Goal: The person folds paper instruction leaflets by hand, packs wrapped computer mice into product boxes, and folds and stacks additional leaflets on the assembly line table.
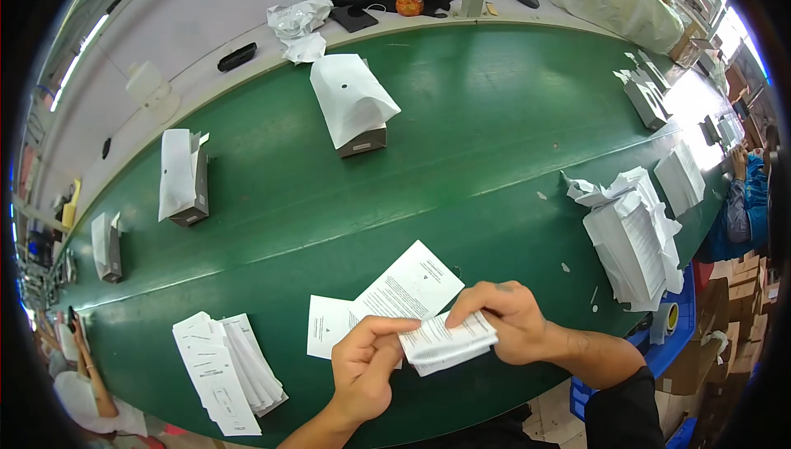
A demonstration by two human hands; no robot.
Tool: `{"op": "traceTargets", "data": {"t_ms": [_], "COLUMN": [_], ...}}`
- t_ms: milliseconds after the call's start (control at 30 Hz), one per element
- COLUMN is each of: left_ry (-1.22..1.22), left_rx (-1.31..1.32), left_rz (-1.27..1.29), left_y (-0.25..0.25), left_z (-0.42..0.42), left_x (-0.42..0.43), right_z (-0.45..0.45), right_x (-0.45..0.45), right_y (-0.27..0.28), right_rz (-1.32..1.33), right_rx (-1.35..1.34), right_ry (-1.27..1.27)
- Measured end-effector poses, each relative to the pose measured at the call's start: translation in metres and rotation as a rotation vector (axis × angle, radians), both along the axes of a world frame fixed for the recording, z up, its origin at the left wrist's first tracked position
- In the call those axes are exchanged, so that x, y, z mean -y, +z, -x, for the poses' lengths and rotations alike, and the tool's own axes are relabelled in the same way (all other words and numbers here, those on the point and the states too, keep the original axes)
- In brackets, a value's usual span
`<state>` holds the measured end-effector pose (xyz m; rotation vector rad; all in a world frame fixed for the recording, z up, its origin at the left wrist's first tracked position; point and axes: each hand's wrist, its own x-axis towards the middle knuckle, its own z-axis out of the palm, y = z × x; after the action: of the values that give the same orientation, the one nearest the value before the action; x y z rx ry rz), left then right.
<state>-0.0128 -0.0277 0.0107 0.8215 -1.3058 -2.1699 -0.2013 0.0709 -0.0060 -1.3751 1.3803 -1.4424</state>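
Stretching across the room before me, the green table (pixel 461 128) carries paper on every side of the person at work. Well off to the right leans a big stack (pixel 630 243) of paper; across the table, well apart from both hands, sits a box (pixel 362 142) partly covered by a white sleeve (pixel 342 99). A fanned pile (pixel 218 375) lies to the left of the left hand (pixel 362 371), not touching it. Just beyond that hand, a slanted sheet (pixel 408 280) and a second sheet (pixel 328 325) lie flat, overlapping. The leaflet (pixel 449 348), folded in layers, is between the hands near the table's near edge; whether it touches the wood beneath I can't tell. Its long axis runs from hand to hand, rising slightly rightward, so neither hand is nearer: it lies right of the left hand and left of the right hand (pixel 511 325). The left thumb and forefinger pinch its left end; the right fingers clamp its right part, bent over the top.
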Motion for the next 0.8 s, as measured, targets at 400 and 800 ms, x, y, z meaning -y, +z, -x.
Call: {"op": "traceTargets", "data": {"t_ms": [400,800], "left_ry": [0.003,0.273], "left_rx": [0.177,0.251], "left_rz": [0.470,0.945], "left_y": [-0.001,0.007], "left_z": [-0.007,0.165], "left_x": [0.013,0.091], "right_z": [-0.007,0.070], "right_x": [-0.003,-0.008], "right_y": [0.015,-0.005], "right_rz": [-0.192,-0.173], "right_rx": [0.198,0.303], "right_ry": [-0.055,-0.508]}}
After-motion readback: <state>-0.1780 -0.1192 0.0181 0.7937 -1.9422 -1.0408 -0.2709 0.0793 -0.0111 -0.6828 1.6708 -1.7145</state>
